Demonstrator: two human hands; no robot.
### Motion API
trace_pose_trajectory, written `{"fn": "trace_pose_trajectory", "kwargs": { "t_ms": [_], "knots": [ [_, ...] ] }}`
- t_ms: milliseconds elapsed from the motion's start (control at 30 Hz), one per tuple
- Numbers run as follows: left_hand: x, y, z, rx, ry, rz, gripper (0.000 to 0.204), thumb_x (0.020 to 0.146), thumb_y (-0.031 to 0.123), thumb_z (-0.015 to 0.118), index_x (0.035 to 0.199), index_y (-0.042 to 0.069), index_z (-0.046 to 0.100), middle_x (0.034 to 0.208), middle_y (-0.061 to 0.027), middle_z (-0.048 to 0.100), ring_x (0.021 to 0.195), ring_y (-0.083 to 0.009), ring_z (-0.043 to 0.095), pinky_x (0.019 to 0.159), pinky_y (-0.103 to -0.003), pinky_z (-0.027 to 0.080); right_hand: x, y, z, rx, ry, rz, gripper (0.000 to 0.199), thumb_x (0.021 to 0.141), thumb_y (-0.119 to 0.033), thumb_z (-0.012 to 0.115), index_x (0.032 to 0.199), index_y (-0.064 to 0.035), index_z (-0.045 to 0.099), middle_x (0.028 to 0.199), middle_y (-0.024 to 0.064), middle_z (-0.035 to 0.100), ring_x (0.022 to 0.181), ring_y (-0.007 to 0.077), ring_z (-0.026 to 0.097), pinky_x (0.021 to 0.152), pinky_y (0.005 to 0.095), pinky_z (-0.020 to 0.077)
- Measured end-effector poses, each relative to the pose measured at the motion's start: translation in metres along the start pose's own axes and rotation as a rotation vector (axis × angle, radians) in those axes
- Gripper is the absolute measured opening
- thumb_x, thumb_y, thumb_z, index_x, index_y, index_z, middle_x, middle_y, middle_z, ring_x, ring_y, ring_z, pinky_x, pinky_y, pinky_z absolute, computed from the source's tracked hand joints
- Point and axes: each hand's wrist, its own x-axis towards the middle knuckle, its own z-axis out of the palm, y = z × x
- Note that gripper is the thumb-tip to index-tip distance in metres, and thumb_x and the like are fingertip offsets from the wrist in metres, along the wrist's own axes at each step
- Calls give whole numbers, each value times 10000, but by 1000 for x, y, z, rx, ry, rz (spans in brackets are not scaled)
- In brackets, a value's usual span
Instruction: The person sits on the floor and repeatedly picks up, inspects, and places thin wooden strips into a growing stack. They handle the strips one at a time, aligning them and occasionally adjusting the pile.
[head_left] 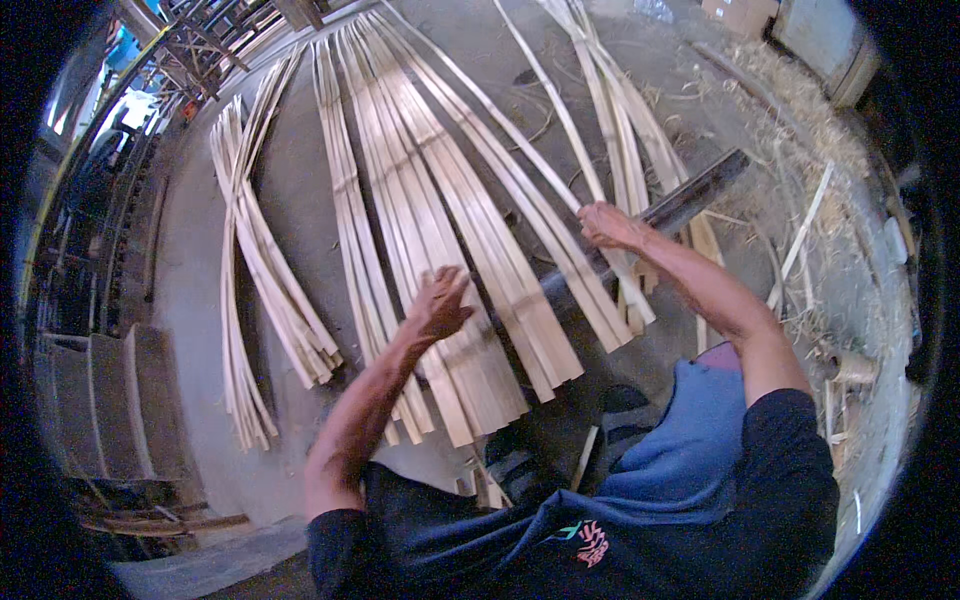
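Observation:
A wide row of long, pale bamboo strips (pixel 405 180) fans across the floor in front of me, the near ends closest to my body. Over the middle of that row is my left hand (pixel 440 303), fingers apart and holding nothing; whether it presses on the strips I cannot tell. Farther right, my right hand (pixel 610 227) is closed around a single narrow bamboo strip (pixel 520 148), which stretches away toward the far end of the row. A dark bar (pixel 695 190) lies crosswise near my right hand, passing beneath the strips.
Two crossed bundles of strips (pixel 255 220) lie to the left, and more loose strips (pixel 615 110) to the far right. Shavings and scraps (pixel 790 130) litter the right side. Dark machinery (pixel 100 220) stands at the left, beside grey blocks (pixel 120 400). A cardboard box (pixel 740 12) sits at the back.

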Motion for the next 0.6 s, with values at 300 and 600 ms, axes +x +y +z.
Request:
{"fn": "trace_pose_trajectory", "kwargs": {
  "t_ms": [300,600],
  "knots": [
    [25,76,40,-147,75,178,701,786,480,484,1322,101,238,1385,-189,160,1277,-364,152,1010,-559,108,-2,-34,3,-217,192,102,194,782,-73,403,926,25,490,765,190,537,683,366,573,580,438,492],
    [35,83,44,-177,44,157,852,745,642,391,1311,25,238,1381,-211,140,1281,-379,114,1002,-572,104,-3,-34,13,526,231,19,441,703,-99,440,1123,37,430,1007,254,543,965,357,527,836,373,408]
  ]
}}
